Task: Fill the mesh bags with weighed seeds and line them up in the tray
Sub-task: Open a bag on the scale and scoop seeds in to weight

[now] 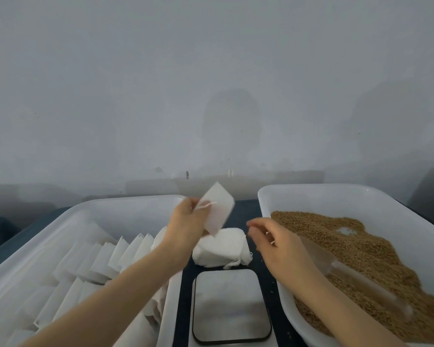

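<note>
Grey wall ahead. Our left hand pinches one bag, up between both hands. Our right hand hangs loose, holding nothing; seeds lie just right of it. More bags line the tray under our left arm.

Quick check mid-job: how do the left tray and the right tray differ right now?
The left tray holds rows of white mesh bags leaning against one another; the right tray holds loose brown seeds. A clear scoop lies in the right tray; the left tray has no tool showing. Both are white plastic tubs with rounded corners, flanking the scale.
</note>
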Demonstrator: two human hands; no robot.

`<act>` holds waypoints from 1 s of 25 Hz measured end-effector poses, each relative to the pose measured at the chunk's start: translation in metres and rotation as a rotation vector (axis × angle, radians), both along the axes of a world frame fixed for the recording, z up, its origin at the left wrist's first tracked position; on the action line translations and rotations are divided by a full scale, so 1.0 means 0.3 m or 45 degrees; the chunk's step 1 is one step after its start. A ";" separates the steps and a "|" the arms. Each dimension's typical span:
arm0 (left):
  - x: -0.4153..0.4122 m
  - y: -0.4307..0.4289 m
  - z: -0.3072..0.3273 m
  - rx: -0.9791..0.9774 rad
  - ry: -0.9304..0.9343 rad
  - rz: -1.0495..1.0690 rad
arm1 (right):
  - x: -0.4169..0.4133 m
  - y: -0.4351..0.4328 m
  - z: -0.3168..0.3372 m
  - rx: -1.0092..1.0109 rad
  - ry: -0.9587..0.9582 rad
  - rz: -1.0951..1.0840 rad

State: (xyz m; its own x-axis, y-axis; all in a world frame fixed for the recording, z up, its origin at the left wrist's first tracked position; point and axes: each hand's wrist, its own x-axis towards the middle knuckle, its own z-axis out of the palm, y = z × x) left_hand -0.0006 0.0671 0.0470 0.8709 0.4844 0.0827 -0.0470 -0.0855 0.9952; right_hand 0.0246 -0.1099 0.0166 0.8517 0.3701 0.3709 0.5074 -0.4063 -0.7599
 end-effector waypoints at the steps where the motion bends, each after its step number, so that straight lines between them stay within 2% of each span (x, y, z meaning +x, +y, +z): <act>1: -0.043 -0.012 -0.013 -0.100 -0.022 -0.147 | -0.007 0.004 0.011 0.058 0.012 0.025; 4: -0.134 -0.026 -0.056 -0.316 0.018 -0.439 | -0.029 0.008 0.020 0.138 0.009 0.084; 10: -0.148 -0.048 -0.066 -0.234 0.137 -0.614 | -0.038 -0.010 0.024 0.119 0.017 0.115; 15: -0.158 -0.048 -0.054 -0.345 0.179 -0.577 | -0.034 -0.007 0.020 0.152 -0.022 0.070; 19: -0.161 -0.050 -0.064 -0.196 0.205 -0.606 | -0.030 -0.007 0.009 0.114 -0.046 0.028; 25: -0.163 -0.045 -0.057 -0.139 0.243 -0.673 | -0.030 -0.010 0.000 0.022 -0.082 -0.011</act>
